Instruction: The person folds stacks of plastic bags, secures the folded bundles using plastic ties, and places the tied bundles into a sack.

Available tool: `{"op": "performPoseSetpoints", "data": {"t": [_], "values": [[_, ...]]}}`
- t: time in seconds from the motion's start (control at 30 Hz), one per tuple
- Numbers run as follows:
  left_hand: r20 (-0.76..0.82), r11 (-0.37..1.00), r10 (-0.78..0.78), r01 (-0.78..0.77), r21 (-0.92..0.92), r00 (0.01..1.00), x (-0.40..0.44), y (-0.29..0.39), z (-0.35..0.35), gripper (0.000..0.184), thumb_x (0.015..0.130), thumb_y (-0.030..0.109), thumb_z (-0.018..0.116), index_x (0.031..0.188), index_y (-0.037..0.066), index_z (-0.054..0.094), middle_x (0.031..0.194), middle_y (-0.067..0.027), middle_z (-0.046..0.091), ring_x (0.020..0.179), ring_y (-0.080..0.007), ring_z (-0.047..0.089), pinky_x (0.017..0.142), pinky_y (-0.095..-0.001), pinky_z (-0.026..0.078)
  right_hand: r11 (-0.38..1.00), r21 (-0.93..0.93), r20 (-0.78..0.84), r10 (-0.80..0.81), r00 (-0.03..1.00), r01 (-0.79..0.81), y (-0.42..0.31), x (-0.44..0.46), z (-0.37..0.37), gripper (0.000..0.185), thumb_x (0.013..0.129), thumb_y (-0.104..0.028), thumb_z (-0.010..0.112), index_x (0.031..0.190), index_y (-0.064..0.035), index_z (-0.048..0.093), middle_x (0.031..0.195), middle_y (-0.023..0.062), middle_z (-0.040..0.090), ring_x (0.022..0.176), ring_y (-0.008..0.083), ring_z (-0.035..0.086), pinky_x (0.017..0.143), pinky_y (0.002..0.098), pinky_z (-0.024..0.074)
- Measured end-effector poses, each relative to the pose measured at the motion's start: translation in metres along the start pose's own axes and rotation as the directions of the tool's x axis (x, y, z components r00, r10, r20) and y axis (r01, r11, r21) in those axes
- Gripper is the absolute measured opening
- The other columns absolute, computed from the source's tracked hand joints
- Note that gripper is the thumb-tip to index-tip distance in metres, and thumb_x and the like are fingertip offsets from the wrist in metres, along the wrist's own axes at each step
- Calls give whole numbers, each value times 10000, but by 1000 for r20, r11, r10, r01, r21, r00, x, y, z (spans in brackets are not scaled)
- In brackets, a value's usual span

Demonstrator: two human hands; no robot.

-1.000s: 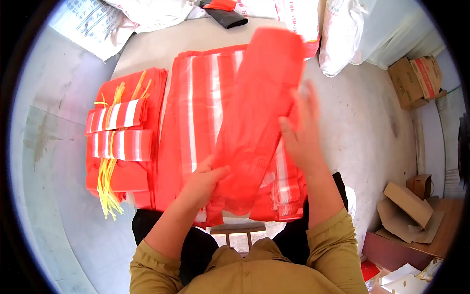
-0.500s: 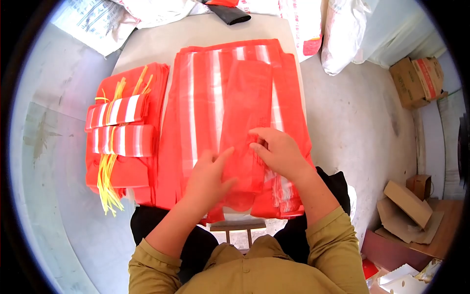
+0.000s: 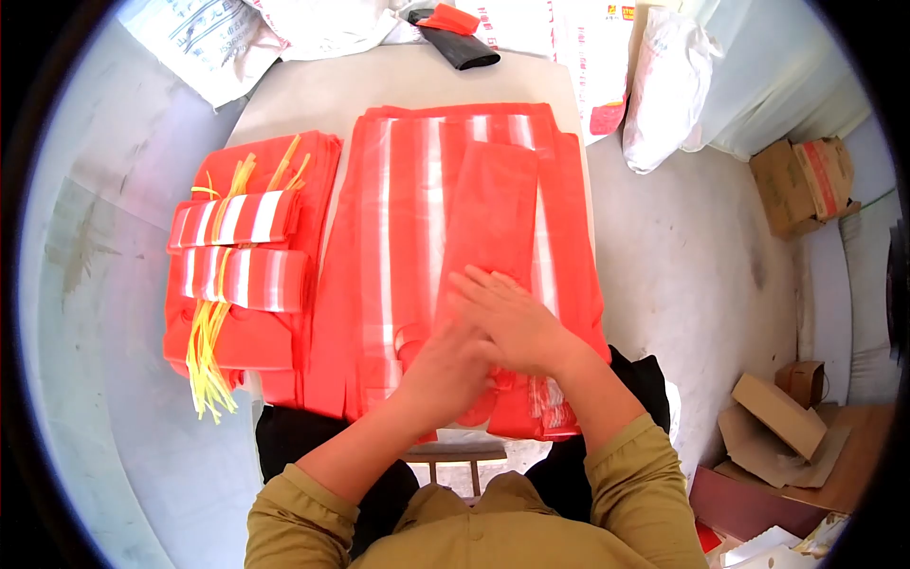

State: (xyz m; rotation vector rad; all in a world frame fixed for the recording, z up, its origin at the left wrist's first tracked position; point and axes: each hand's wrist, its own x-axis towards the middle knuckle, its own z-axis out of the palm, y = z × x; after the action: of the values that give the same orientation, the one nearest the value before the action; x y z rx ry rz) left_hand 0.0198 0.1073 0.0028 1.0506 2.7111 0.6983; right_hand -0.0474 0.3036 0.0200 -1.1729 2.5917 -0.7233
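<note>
A folded red plastic bag (image 3: 498,204) lies lengthwise on a wide stack of red plastic bags with white stripes (image 3: 408,209). My right hand (image 3: 512,322) rests across the folded bag's lower part, fingers stretched out and pointing left. Against it, just below and to the left, is my left hand (image 3: 444,372). Motion smears the left fingers, and the right hand partly covers them, so their grip is unclear. Further left, two rolled striped bundles (image 3: 248,277) lie on another red stack (image 3: 227,337), with yellow ties (image 3: 204,365) across them.
The stacks sit on a beige table (image 3: 313,95). A black roll (image 3: 464,49) and white printed sacks (image 3: 204,47) are at its far edge. Cardboard boxes (image 3: 806,185) stand on the floor to the right, with an opened carton (image 3: 777,427) nearer.
My hands were apart on either side of the folded bag; now they meet over its lower part. The right hand's curled fingers have flattened out. The whole view has shifted slightly.
</note>
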Motion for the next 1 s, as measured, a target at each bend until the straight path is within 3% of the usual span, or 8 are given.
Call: {"op": "performPoseSetpoints", "data": {"t": [0.13, 0.23, 0.33, 0.43, 0.5, 0.63, 0.87, 1.0], "values": [[170, 999, -43, 45, -4, 984, 9, 9, -17, 608, 950, 289, 679, 1490, 52, 530, 1638, -161, 408, 1573, -373, 290, 1267, -562, 264, 988, -132, -2, 80, 997, -79, 18, 17, -9, 685, 957, -320, 670, 1586, -127, 480, 1746, 136, 265, 1625, 361, 189, 1324, 523, 155], [-102, 994, 51, -40, 104, 993, 6, 6, -5, 665, 877, 234, 769, 1472, 33, 548, 1567, -159, 470, 1495, -340, 385, 1154, -485, 380, 967, -207, -40, 146, 988, -151, 33, 38, -14, 682, 981, -395, 662, 1600, -177, 476, 1754, 119, 251, 1634, 363, 148, 1325, 538, 121], [-28, 987, 45, -40, 159, 999, 5, 6, -8, 715, 908, 267, 750, 1541, 50, 500, 1652, -163, 399, 1509, -346, 372, 1165, -489, 370, 935, -264, -104, 216, 971, -236, 52, 62, -19, 692, 987, -472, 654, 1602, -209, 479, 1758, 110, 243, 1635, 372, 127, 1322, 557, 99], [19, 1000, 8, -9, 24, 1000, 5, 4, -6, 680, 929, 211, 646, 1573, 101, 458, 1675, -146, 377, 1579, -370, 300, 1192, -610, 345, 909, -306, -181, 236, 955, -283, 75, 84, -23, 719, 968, -534, 656, 1591, -214, 495, 1752, 110, 256, 1623, 387, 151, 1314, 570, 113], [8, 1000, 20, -20, 22, 1000, 5, 2, -5, 677, 929, 215, 645, 1573, 110, 461, 1678, -143, 375, 1571, -373, 317, 1187, -614, 352, 894, -334, -252, 219, 943, -297, 90, 98, -25, 744, 950, -577, 654, 1577, -203, 513, 1739, 107, 283, 1603, 400, 194, 1308, 562, 151], [-43, 993, 68, -64, 100, 997, 4, -1, -4, 702, 919, 297, 738, 1544, 83, 500, 1648, -142, 406, 1501, -357, 380, 1142, -532, 375, 875, -293, -309, 295, 904, -385, 110, 125, -35, 721, 954, -565, 663, 1575, -230, 514, 1739, 117, 284, 1619, 387, 169, 1297, 590, 137], [-47, 991, 58, -52, 126, 997, 1, 1, 3, 664, 945, 282, 697, 1551, 92, 501, 1662, -144, 396, 1509, -366, 376, 1142, -540, 381, 822, -302, -497, 297, 816, -483, 134, 138, -22, 692, 972, -489, 670, 1577, -202, 495, 1737, 132, 273, 1613, 394, 191, 1283, 618, 155], [-51, 992, 37, -30, 120, 998, 1, 5, 3, 666, 944, 281, 686, 1554, 91, 500, 1665, -149, 393, 1509, -378, 378, 1148, -536, 389, 760, -422, -542, 226, 810, -494, 72, 108, -20, 679, 988, -381, 663, 1599, -172, 455, 1755, 136, 229, 1617, 394, 192, 1278, 636, 163]]}}
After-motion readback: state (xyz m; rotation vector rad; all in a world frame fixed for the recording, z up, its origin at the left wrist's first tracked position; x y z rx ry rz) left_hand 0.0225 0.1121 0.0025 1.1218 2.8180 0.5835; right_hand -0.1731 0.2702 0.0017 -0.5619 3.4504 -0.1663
